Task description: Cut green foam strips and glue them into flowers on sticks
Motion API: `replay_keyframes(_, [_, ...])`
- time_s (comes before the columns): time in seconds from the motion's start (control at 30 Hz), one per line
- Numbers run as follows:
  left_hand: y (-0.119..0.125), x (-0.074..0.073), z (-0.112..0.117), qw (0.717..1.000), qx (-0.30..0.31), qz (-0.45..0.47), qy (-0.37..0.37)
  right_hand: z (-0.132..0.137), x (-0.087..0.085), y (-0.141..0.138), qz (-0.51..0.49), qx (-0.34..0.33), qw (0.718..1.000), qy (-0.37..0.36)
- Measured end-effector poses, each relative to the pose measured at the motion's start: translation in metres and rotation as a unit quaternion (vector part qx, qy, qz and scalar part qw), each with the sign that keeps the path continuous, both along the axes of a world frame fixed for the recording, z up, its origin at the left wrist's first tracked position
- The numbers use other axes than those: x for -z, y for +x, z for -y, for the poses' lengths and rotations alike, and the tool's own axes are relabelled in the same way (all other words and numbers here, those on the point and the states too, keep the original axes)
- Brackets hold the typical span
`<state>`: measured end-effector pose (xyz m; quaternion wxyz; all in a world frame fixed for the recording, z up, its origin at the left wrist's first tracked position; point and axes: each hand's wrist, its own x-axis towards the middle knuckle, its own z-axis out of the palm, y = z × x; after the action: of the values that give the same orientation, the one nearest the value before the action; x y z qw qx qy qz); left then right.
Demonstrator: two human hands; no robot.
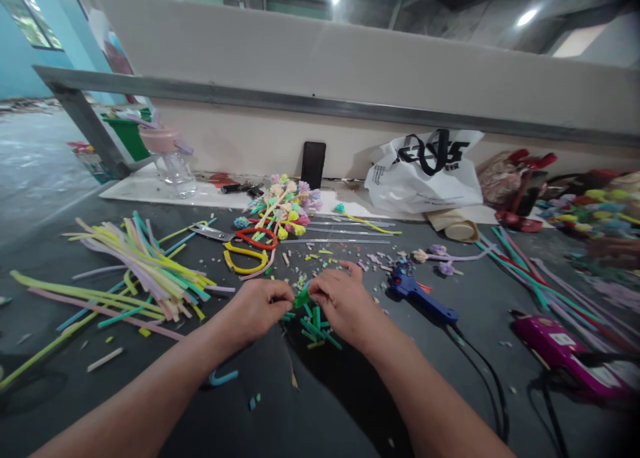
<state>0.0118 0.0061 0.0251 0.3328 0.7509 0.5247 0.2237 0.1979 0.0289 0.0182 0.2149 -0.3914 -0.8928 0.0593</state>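
My left hand [266,306] and my right hand [344,303] are close together over the dark table, both with fingers pinched. Between their fingertips is a small green pipe cleaner piece [302,297], its far ends hidden by the fingers. Just below lies a loose heap of short cut green pipe cleaner pieces [315,326]. Scissors [247,258] with yellow and red handles rest beyond my left hand. To the right of my right hand lies a blue hot glue gun [423,297] with a black cord.
Long pastel pipe cleaners [145,265] are piled at left. Fuzzy flowers [285,208] lie at the back, before a phone [313,165]. Around them stand a clear bottle [175,171] and a white bag [425,178]. A magenta device [565,351] and another person's hand [613,250] are at right.
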Motion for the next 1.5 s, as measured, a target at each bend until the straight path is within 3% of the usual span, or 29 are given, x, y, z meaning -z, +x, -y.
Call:
replay_keyframes(0.4, [0.0, 0.007, -0.003, 1.0, 0.019, -0.008, -0.003, -0.006, 0.008, 0.002, -0.013, -0.006, 0.998, -0.056])
replay_keyframes(0.63, [0.0, 0.005, -0.001, 1.0, 0.018, -0.009, -0.018, -0.007, 0.003, 0.003, -0.03, -0.02, 0.997, -0.073])
replay_keyframes(1.0, [0.001, 0.004, -0.003, 1.0, -0.016, 0.005, -0.02, -0.004, 0.0, 0.002, -0.133, 0.022, 0.958, -0.254])
replay_keyframes(1.27, [0.0, 0.013, -0.005, 1.0, -0.004, 0.02, -0.018, -0.006, 0.008, 0.002, -0.148, 0.033, 0.952, -0.266])
replay_keyframes(1.5, [-0.001, 0.008, -0.005, 0.999, -0.007, 0.018, -0.026, -0.004, 0.009, 0.0, -0.161, 0.035, 0.951, -0.262])
